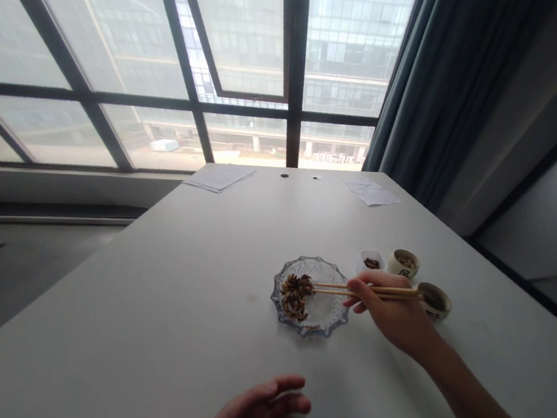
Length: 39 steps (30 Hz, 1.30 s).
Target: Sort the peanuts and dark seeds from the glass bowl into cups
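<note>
My right hand [385,305] grips a pair of wooden chopsticks [334,288], their tips touching a heap of small brown dried pieces [296,298]. The heap lies on the left side of a scalloped clear glass plate [333,326]. I cannot make out exactly what the dried pieces are, or whether one is pinched between the tips. Nearer to me, my left hand [268,412] is held low in front of the plate, fingers apart and slightly curled, with nothing in it.
Behind my right hand stand a small white dish [372,256] with dark pieces, a cream cup [403,260] with pale contents, and another cream cup [436,304], partly hidden. Paper sheets [219,177] and more paper [373,193] lie at the far end of the white table [170,317].
</note>
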### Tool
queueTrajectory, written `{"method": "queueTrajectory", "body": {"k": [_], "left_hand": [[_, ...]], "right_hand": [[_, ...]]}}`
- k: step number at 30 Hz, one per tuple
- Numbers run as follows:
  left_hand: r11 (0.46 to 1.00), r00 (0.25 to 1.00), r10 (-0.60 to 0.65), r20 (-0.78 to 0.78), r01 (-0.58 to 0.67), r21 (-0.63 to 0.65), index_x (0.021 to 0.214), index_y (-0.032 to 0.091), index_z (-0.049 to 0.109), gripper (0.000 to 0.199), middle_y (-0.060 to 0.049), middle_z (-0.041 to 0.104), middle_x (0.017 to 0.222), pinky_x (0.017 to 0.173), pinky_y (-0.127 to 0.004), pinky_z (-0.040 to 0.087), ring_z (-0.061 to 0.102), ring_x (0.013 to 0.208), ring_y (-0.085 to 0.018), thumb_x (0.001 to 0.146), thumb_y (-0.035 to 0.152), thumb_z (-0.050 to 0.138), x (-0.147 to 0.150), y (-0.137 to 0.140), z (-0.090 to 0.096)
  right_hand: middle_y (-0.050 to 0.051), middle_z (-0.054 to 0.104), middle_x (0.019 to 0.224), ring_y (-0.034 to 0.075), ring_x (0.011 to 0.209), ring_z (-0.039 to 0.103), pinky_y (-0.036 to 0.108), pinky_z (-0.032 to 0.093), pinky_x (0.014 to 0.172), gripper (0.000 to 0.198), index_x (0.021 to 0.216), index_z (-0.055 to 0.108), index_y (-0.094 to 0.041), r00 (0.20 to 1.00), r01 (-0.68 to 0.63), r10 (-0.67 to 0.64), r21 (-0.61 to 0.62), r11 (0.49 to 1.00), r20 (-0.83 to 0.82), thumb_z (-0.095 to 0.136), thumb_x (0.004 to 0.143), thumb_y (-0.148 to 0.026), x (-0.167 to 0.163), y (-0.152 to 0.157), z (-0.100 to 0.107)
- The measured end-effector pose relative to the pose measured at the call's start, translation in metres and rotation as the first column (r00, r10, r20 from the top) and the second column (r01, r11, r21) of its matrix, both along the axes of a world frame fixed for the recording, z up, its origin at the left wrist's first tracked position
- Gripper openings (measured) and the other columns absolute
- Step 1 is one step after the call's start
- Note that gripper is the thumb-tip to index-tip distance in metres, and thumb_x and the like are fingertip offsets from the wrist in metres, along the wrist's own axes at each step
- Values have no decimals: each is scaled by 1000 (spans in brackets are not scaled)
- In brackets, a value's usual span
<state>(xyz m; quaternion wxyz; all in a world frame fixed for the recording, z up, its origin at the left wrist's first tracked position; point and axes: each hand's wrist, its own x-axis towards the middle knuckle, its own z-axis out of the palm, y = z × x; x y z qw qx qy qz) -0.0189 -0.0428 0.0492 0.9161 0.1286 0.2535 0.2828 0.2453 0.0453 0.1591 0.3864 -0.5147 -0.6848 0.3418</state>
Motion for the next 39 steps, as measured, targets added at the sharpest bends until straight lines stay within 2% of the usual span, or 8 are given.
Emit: {"method": "queueTrajectory", "body": {"k": [5,10,16,23,27,32,35,39], "left_hand": [[1000,1000,0,16,0,10,112,22,73,31,-2,78,105,89,-32,40,69,98,-20,86,30,59,0,-1,-1],[1000,1000,4,22,-4,4,114,21,73,32,-2,78,106,88,-31,40,69,99,-20,86,31,60,0,0,-2],[1000,1000,-4,16,4,15,113,21,73,32,-2,78,105,89,-32,40,69,99,-20,86,31,59,-1,0,-2],[1000,1000,0,13,0,14,113,21,73,31,-2,78,105,91,-31,40,69,99,-20,86,30,60,0,1,-3],[1000,1000,-1,15,1,11,112,22,73,31,-1,78,105,90,-31,40,69,99,-20,85,31,61,-1,1,-1],[1000,1000,-2,17,2,7,114,22,72,32,-2,78,107,90,-31,39,69,100,-20,86,31,60,-1,0,-1],[1000,1000,-7,29,6,16,114,22,72,32,-2,78,106,91,-32,39,69,100,-20,86,31,61,0,1,-2],[1000,999,-7,32,6,27,113,22,72,31,-2,78,106,91,-32,38,69,99,-19,86,31,60,-1,1,-3]], "right_hand": [[5,77,75,17,63,73,22,56,54,42,77,73,-20,999,37,-37,-9,999,12,57,94,-55,-3,4,-13],[8,78,75,21,65,76,28,62,57,44,81,75,-19,971,214,-218,-59,975,-92,60,91,-60,-1,9,-20],[10,78,74,24,64,76,32,65,58,44,81,74,-18,924,351,-347,-2,936,-158,64,87,-61,17,7,7],[8,77,69,23,62,76,31,64,59,40,82,75,-19,814,580,-575,161,799,-80,63,90,-56,58,1,38],[7,77,71,24,65,76,31,63,61,39,82,75,-20,841,515,-540,283,809,12,63,90,-57,66,5,36],[6,77,70,22,65,76,30,61,61,39,81,74,-20,856,496,-517,302,814,-13,64,90,-57,60,2,35],[6,77,73,21,65,75,28,60,58,39,84,75,-19,909,414,-413,214,885,-48,64,90,-56,49,0,31],[6,76,75,19,66,73,26,57,58,37,81,74,-20,993,105,-109,99,989,36,60,94,-52,26,0,19]]}}
